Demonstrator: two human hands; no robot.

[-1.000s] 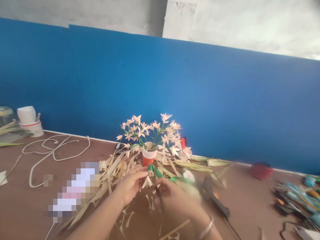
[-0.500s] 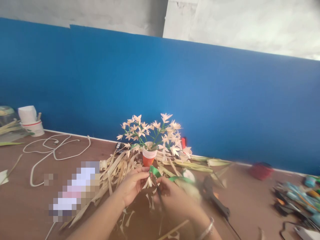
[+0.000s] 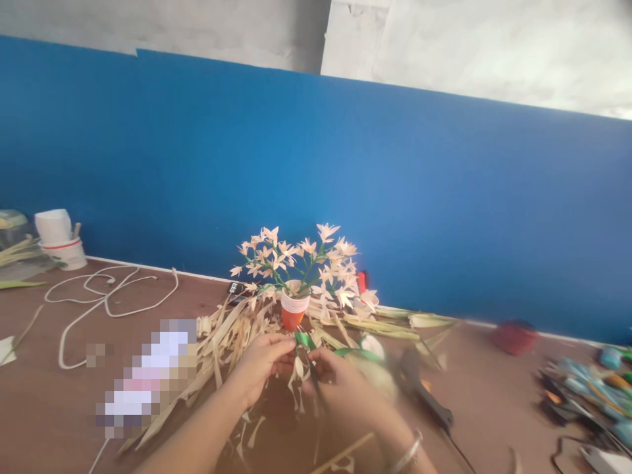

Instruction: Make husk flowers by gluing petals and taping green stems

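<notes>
Fingers of left hand (image 3: 261, 366) tight on one green ribbon (image 3: 305, 340), of right hand (image 3: 340, 388) around one dark tool (image 3: 315, 378)

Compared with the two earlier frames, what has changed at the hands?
The pale flower at the left hand has turned and shifted slightly down and right. The green ribbon beside it sits slightly lower. No grasp or release is visible; the right hand keeps the dark tool. The paper cup stayed put.
</notes>
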